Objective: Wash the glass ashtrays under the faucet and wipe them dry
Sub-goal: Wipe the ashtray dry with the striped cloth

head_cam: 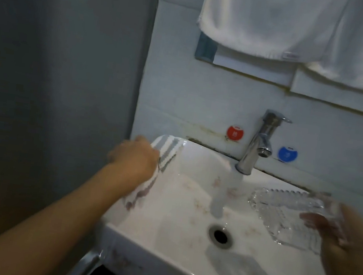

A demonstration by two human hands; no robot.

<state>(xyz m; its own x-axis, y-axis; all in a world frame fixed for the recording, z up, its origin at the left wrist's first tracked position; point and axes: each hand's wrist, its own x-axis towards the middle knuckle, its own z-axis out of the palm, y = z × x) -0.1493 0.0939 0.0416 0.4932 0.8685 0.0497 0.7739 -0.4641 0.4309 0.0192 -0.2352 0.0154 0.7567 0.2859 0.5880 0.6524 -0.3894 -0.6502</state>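
Observation:
A square clear glass ashtray [287, 210] with a textured surface is held tilted over the right side of the white sink [159, 257]. My right hand [335, 229] grips it from the right, fingers showing through the glass. At the sink's back left corner, my left hand [135, 161] holds a grey-and-white striped cloth [167, 151], which drapes down over the left rim. From the chrome faucet [256, 147] a stream of water [223, 194] runs down just left of the ashtray, toward the drain [220, 235].
White towels [296, 30] hang on the tiled wall above the faucet. A red round sticker [235, 133] and a blue one [287, 154] flank the faucet. A grey wall stands to the left. A metal bracket [88, 264] sits under the sink's front left corner.

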